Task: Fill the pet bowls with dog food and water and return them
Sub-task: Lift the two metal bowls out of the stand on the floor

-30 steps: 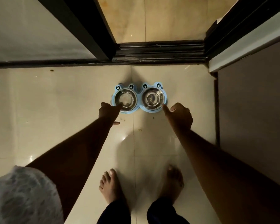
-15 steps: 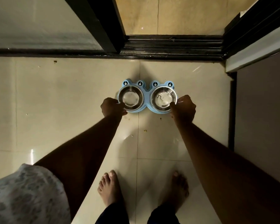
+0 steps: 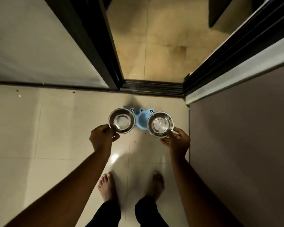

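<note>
Two round steel bowls are lifted above a blue plastic bowl stand [image 3: 140, 119] that rests on the tiled floor. My left hand [image 3: 102, 138] grips the near rim of the left bowl [image 3: 121, 120]. My right hand [image 3: 177, 140] grips the near rim of the right bowl [image 3: 160, 124]. Both bowls look shiny inside, with no food visible. The bowls hide most of the stand; only its middle and its small frog-eye bumps show between them.
A black sliding-door track [image 3: 152, 89] and frame lie just beyond the stand, with a yellowish floor past the opening. A dark wall panel [image 3: 244, 145] runs along the right. My bare feet [image 3: 107, 187] stand on the glossy tiles. A few crumbs dot the floor.
Both hands took hold of the bowl rims and raised the two steel bowls out of the blue stand. The view has tilted up and pulled back from the floor.
</note>
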